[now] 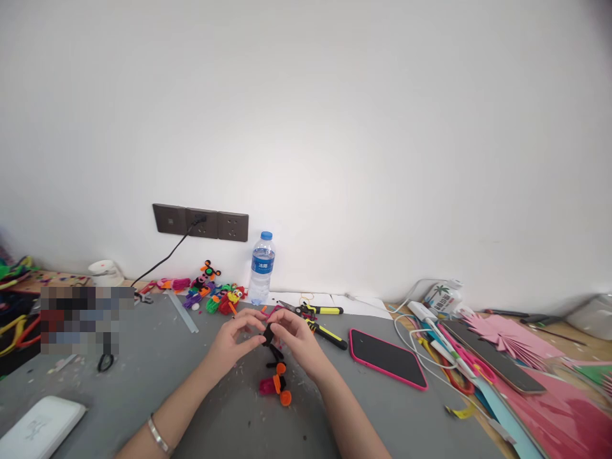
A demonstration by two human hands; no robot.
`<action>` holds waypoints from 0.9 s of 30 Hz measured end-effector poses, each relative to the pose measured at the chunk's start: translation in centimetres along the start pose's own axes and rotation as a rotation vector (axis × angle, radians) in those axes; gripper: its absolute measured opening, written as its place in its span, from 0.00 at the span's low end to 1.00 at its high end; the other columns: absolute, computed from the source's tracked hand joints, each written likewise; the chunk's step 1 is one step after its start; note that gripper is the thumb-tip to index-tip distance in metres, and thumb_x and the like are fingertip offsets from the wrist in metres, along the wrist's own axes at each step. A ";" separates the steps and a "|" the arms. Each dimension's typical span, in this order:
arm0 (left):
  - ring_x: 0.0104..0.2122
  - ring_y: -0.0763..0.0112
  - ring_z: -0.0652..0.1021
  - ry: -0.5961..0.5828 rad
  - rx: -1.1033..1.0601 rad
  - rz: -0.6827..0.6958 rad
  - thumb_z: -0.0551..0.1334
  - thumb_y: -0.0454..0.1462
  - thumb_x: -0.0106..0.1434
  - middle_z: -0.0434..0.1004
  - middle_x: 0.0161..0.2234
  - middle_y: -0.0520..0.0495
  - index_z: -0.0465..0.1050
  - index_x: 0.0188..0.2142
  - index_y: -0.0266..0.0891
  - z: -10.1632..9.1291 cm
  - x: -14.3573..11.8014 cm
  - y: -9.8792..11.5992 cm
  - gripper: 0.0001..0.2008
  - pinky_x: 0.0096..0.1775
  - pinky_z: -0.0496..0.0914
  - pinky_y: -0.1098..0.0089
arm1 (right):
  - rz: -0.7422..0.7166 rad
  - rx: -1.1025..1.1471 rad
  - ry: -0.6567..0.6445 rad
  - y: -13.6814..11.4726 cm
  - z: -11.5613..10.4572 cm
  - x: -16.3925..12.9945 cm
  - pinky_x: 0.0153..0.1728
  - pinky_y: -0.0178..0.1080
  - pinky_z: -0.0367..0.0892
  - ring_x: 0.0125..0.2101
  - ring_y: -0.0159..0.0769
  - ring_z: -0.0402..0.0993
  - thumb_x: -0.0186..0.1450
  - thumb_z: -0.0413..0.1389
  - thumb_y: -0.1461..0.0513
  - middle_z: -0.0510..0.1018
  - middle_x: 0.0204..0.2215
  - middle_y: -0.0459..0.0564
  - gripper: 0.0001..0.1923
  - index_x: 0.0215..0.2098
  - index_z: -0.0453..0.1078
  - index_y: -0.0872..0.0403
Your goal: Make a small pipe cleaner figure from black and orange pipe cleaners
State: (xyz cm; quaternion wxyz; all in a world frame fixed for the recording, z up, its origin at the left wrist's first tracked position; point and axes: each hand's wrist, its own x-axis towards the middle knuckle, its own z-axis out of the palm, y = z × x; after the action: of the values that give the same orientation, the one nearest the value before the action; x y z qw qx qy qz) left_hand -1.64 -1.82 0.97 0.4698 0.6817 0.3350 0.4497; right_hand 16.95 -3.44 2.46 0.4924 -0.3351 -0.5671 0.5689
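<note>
Between my two hands is a small black fuzzy piece (268, 334), which looks like bent pipe cleaner. My left hand (239, 336) pinches its left side with thumb and fingers. On its other side, my right hand (297, 341) grips it between thumb and fingertips. Dark strands (276, 354) hang below the fingers; whether they join the held piece I cannot tell. Just under my hands lies a fuzzy orange, magenta and black piece (273, 385) with round orange ends. A bit of magenta shows behind my fingertips.
Yellow-and-black pliers (329, 335) and a pink-cased phone (387, 358) lie right of my hands. Behind stand a water bottle (262, 271) and several pipe-cleaner figures (232, 299). Cables, scissors and coloured paper (564, 408) crowd the right. A white box (43, 426) lies front left.
</note>
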 end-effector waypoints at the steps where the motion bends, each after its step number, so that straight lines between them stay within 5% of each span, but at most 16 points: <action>1: 0.48 0.56 0.74 0.008 0.036 0.014 0.66 0.44 0.58 0.73 0.45 0.41 0.77 0.33 0.41 0.0 0.0 0.0 0.10 0.46 0.70 0.62 | 0.004 -0.004 0.002 0.0 -0.1 0.0 0.28 0.33 0.63 0.27 0.30 0.64 0.60 0.61 0.49 0.70 0.30 0.45 0.16 0.35 0.70 0.53; 7: 0.46 0.58 0.74 0.035 0.141 0.087 0.66 0.43 0.58 0.75 0.43 0.42 0.78 0.32 0.41 0.0 0.0 0.2 0.08 0.46 0.70 0.63 | 0.020 -0.023 -0.012 0.1 -0.2 0.1 0.27 0.34 0.63 0.25 0.30 0.63 0.59 0.61 0.48 0.69 0.28 0.44 0.17 0.34 0.70 0.53; 27: 0.49 0.57 0.73 -0.029 0.087 0.012 0.66 0.42 0.58 0.72 0.46 0.40 0.76 0.30 0.40 -0.1 0.0 -0.3 0.08 0.47 0.69 0.63 | 0.057 0.005 -0.046 -0.5 0.4 -0.1 0.30 0.35 0.65 0.27 0.30 0.66 0.58 0.62 0.48 0.72 0.29 0.46 0.17 0.33 0.71 0.54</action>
State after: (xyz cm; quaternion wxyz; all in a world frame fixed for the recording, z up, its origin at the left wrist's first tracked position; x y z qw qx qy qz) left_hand -1.77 -1.68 0.74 0.4418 0.7099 0.3432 0.4279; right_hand 16.69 -3.70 2.95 0.4633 -0.3368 -0.5673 0.5917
